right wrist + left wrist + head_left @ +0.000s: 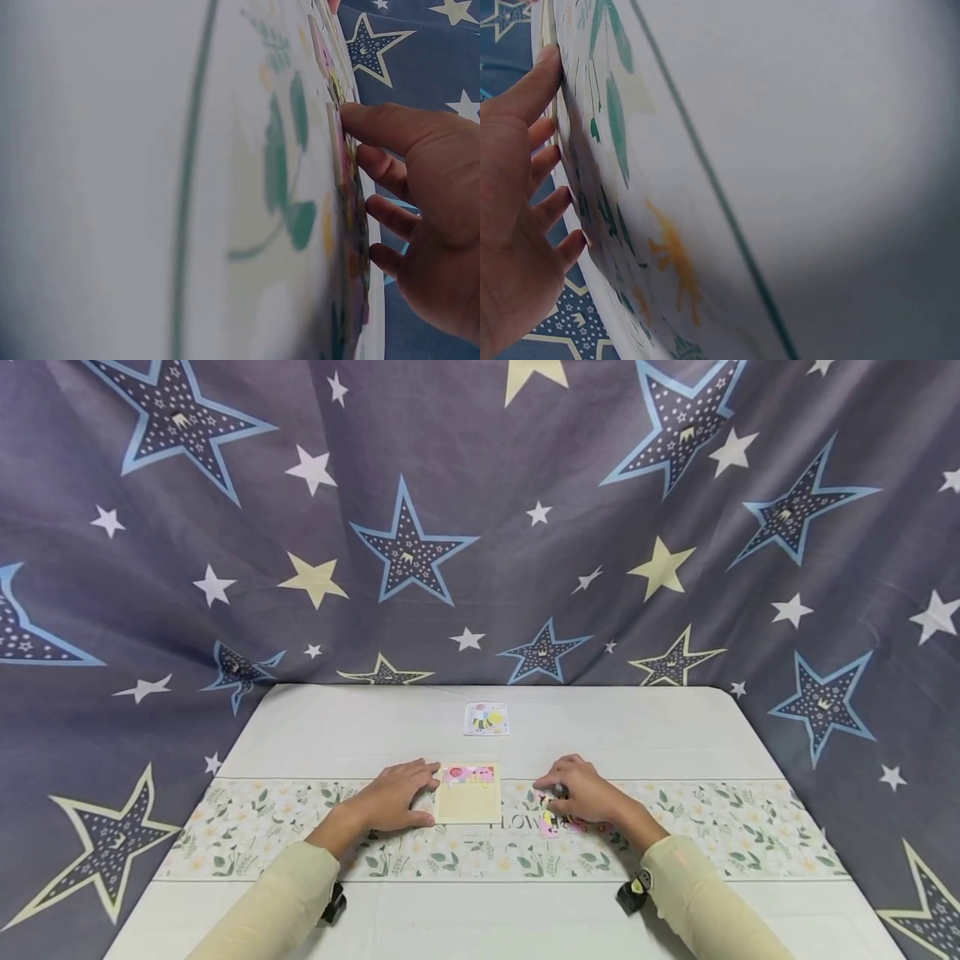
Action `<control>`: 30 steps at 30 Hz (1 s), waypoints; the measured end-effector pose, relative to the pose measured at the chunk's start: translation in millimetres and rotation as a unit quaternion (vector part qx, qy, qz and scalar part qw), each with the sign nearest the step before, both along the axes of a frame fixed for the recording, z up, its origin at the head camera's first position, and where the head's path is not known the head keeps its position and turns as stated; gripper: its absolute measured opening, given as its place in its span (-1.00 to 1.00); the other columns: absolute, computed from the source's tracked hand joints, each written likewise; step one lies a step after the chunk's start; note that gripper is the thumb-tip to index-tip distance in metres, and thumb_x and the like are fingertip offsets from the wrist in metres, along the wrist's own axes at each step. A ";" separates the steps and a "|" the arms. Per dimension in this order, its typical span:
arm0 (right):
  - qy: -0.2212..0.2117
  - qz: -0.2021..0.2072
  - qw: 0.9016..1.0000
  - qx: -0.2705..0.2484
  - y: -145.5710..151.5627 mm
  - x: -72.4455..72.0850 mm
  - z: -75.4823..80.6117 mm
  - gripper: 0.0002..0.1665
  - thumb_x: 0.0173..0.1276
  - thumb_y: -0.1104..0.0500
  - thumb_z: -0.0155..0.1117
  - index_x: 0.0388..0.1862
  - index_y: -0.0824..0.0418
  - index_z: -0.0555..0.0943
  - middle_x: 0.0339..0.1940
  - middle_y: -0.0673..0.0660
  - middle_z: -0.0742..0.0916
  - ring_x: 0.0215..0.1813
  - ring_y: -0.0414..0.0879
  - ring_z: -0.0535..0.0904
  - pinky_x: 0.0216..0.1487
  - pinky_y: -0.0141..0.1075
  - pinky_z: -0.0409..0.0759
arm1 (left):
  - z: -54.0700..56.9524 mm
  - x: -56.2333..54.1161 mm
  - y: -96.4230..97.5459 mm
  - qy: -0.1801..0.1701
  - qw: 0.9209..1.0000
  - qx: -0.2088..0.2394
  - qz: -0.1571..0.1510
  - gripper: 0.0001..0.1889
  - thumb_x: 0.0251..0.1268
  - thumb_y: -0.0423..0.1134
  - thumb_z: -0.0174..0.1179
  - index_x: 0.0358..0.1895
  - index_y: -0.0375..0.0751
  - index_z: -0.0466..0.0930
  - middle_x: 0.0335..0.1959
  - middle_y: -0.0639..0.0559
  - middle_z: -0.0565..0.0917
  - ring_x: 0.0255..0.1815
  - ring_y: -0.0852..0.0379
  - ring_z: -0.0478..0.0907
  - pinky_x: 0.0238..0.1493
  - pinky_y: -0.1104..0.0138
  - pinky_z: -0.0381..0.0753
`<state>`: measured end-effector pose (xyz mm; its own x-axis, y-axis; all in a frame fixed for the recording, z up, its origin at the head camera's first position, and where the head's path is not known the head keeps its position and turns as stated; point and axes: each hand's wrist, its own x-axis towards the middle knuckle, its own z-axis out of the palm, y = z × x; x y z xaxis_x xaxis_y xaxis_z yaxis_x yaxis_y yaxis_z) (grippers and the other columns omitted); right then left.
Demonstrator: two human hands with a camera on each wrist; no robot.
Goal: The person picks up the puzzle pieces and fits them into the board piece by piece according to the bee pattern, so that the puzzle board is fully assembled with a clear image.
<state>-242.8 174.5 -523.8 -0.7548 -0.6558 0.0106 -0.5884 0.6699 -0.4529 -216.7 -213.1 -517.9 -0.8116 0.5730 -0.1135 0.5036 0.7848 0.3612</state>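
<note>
A square, light wooden puzzle board [468, 806] lies in the middle of the table, with pink picture pieces [480, 774] fitted along its far edge. My left hand [397, 796] rests at the board's left side, thumb and fingertips at its edge. Over loose pink, yellow and black puzzle pieces [549, 828] to the right of the board, my right hand [588, 793] reaches down with bent fingers. In the right wrist view the thumb [367, 124] touches these pieces, while the other fingers stand apart from it. Part of the pile is hidden under the palm.
Behind the board lies a square picture card [486, 719] with a bee on it. The white table [360, 727] carries a flowered band [255, 827] across its middle. A dark curtain [480, 468] with stars hangs behind and beside the table.
</note>
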 end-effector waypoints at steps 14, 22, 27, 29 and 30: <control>-0.006 -0.005 1.000 -0.021 -1.7 -2.9 1.8 -0.59 0.27 0.11 0.46 0.12 -0.01 0.77 -0.03 0.01 0.73 0.29 0.11 0.48 0.35 0.22 0.36 | -2.1 -0.9 -1.0 0.005 1.000 -0.004 -0.001 -0.33 0.31 0.20 0.31 0.37 -0.07 0.49 0.62 -0.04 0.26 0.66 -0.20 0.11 0.60 -0.19 0.12; 0.011 0.009 1.000 -0.028 -12.3 -5.7 3.1 -0.60 0.27 0.12 0.47 0.11 -0.01 0.77 -0.05 0.00 0.73 0.27 0.11 0.49 0.33 0.23 0.38 | -2.5 -1.8 -1.4 0.009 1.000 -0.005 -0.005 -0.33 0.32 0.21 0.30 0.38 -0.07 0.49 0.62 -0.04 0.26 0.65 -0.20 0.12 0.59 -0.19 0.12; 0.021 0.021 0.999 -0.030 -23.6 -7.7 4.6 -0.60 0.27 0.11 0.48 0.11 0.00 0.77 -0.07 0.01 0.73 0.29 0.14 0.48 0.33 0.25 0.39 | -1.9 -1.4 -1.3 0.007 1.000 -0.006 -0.004 -0.32 0.32 0.21 0.30 0.39 -0.07 0.48 0.62 -0.05 0.25 0.66 -0.20 0.11 0.60 -0.19 0.12; 0.017 0.023 0.999 -0.032 -29.4 -8.6 5.4 -0.60 0.27 0.10 0.48 0.12 0.01 0.77 -0.07 0.02 0.74 0.31 0.15 0.48 0.35 0.25 0.38 | -1.3 -1.2 -1.3 0.005 1.000 -0.005 -0.004 -0.32 0.32 0.21 0.30 0.39 -0.07 0.48 0.62 -0.04 0.26 0.66 -0.20 0.11 0.60 -0.19 0.12; 0.015 0.023 0.999 -0.030 -32.5 -9.0 5.8 -0.59 0.28 0.09 0.48 0.13 0.01 0.76 -0.07 0.02 0.73 0.32 0.15 0.47 0.36 0.23 0.37 | -1.1 -1.0 -1.3 0.005 1.000 -0.005 -0.003 -0.32 0.32 0.21 0.31 0.39 -0.08 0.49 0.62 -0.05 0.26 0.65 -0.20 0.11 0.60 -0.20 0.12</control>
